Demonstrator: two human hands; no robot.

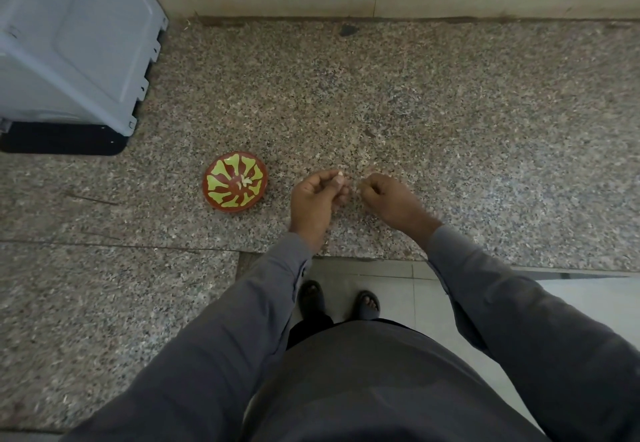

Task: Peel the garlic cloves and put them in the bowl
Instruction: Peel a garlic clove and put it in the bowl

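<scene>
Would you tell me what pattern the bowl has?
The bowl is red-brown with yellow-green petal-like shapes, in the head view.

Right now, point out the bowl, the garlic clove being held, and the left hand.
bowl (221,203), head view, on its red near rim.
garlic clove (340,174), head view, on its pale exposed tip.
left hand (317,197), head view, on the palm.

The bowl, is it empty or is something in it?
Not empty. The bowl stands upright on the counter with a few pale garlic cloves at its centre.

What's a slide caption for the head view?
Left hand pinches a garlic clove beside the right hand over the counter; bowl holds peeled cloves.
</scene>
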